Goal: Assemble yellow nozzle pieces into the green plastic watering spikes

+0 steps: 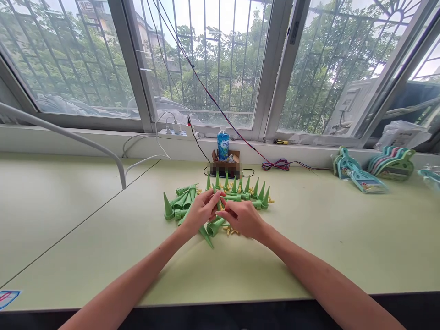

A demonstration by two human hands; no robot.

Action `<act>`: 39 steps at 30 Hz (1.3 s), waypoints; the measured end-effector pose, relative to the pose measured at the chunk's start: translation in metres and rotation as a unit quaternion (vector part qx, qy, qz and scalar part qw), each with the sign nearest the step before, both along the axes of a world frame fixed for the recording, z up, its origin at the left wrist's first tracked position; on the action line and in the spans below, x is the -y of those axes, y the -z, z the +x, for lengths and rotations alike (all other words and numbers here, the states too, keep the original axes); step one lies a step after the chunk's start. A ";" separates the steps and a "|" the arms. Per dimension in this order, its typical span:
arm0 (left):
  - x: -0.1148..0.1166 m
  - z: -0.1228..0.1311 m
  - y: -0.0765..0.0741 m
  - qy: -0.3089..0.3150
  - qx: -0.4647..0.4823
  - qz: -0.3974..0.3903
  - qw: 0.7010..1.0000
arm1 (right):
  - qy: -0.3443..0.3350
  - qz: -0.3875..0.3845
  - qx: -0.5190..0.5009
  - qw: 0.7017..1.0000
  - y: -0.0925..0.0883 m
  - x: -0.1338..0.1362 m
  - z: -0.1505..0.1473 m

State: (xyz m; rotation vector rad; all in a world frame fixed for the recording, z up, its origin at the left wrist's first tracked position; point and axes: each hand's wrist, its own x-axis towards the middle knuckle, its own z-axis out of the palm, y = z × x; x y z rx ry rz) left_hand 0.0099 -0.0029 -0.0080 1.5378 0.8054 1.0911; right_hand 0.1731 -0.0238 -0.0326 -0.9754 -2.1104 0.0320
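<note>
A heap of green plastic cone spikes (182,201) lies on the pale green table (326,238), some upright in a row (240,187), some on their sides. Small yellow pieces (231,230) are scattered among them. My left hand (199,211) is closed around a green cone whose tip (207,239) points down toward me. My right hand (243,217) meets it at the middle, fingers pinched on something small I cannot make out.
A blue-labelled bottle (223,144) stands in a small cardboard box (227,166) behind the heap. Red and black wires (277,164) run to the windowsill. Teal packaged items (357,176) lie at the far right. A white cable (82,142) crosses the left.
</note>
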 end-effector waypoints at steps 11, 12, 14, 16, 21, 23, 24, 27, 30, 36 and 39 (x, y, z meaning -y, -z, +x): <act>-0.002 -0.002 0.005 0.038 -0.025 -0.027 0.999 | -0.012 -0.017 -0.019 1.000 -0.006 0.006 -0.003; -0.002 -0.002 0.004 0.037 -0.025 -0.029 0.999 | -0.012 -0.018 -0.018 1.000 -0.006 0.006 -0.003; -0.002 -0.001 0.004 0.037 -0.022 -0.030 0.999 | -0.009 -0.017 -0.018 1.000 -0.006 0.005 -0.002; -0.002 0.000 0.004 0.036 -0.019 -0.030 0.999 | -0.006 -0.019 -0.014 1.000 -0.005 0.004 -0.001; -0.001 0.001 0.002 0.031 -0.011 -0.034 0.999 | -0.001 -0.024 0.002 1.000 -0.003 0.004 0.000; 0.000 0.001 0.002 0.030 -0.010 -0.036 0.999 | 0.005 -0.026 0.011 1.000 -0.004 0.005 0.000; 0.000 0.001 0.002 0.030 -0.010 -0.038 0.999 | 0.007 -0.027 0.016 0.999 -0.004 0.005 0.000; -0.001 0.001 0.003 0.031 -0.011 -0.044 0.998 | 0.009 -0.033 0.035 0.999 -0.006 0.006 -0.001; -0.002 0.001 0.005 0.038 -0.017 -0.041 0.998 | -0.001 -0.037 0.046 0.998 -0.007 0.007 -0.001; -0.004 0.000 0.009 0.032 -0.044 -0.004 0.998 | -0.010 -0.041 0.051 0.998 -0.004 0.005 -0.002; -0.004 0.000 0.010 0.025 -0.050 0.015 0.998 | -0.015 -0.046 0.053 0.997 -0.003 0.004 -0.002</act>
